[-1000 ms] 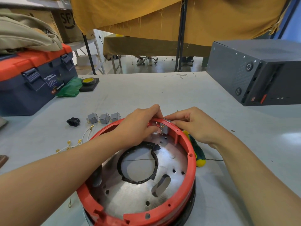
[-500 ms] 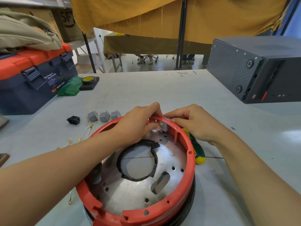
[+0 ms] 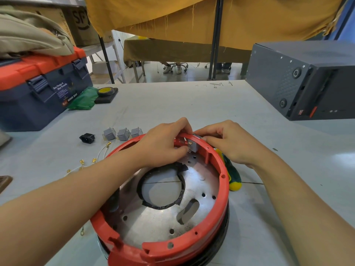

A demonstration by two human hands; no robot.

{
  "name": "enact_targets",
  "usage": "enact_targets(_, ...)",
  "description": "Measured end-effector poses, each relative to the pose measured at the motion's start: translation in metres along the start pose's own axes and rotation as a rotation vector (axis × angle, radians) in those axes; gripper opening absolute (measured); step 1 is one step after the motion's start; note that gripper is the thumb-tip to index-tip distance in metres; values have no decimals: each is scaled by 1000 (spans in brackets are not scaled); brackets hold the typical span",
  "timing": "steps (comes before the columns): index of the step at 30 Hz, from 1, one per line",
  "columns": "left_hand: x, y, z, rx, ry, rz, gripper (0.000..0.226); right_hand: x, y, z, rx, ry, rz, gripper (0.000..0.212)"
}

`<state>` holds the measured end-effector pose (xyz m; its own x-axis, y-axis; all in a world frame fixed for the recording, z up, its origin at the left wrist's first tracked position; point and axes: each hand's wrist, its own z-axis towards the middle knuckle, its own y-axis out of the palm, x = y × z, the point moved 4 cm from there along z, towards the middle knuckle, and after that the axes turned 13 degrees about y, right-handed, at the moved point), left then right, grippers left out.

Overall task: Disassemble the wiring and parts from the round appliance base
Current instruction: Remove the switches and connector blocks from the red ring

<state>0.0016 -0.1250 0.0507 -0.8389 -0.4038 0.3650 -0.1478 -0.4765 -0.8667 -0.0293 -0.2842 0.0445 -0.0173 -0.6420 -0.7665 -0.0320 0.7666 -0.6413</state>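
Observation:
The round appliance base has a red plastic rim and a perforated metal floor, and stands on the table in front of me. A small grey switch still sits in the far part of the rim. My left hand reaches inside the rim and pinches the switch at its terminals. My right hand grips the same switch from outside the rim, fingers curled over the edge. Three removed grey switches, a black power socket and white wires with gold terminals lie left of the base.
A green and yellow screwdriver lies against the base's right side. A blue and orange toolbox stands at the left, with a green cloth and a yellow tape roll beside it. A dark grey computer case fills the back right.
Both hands stay on the grey switch in the rim. The left fingers have shifted slightly on the terminals; the base has not moved.

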Motion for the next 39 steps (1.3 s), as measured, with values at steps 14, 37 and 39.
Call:
enact_targets(14, 7, 8, 2, 41, 51, 130, 34, 1, 2, 1, -25, -8, 0, 30)
enact_targets(37, 8, 11, 3, 90, 62, 199, 34, -2, 1, 1, 14, -75, -53, 29)
enact_targets(39, 8, 12, 3, 96, 54, 204, 34, -2, 1, 1, 17, -72, -58, 29)
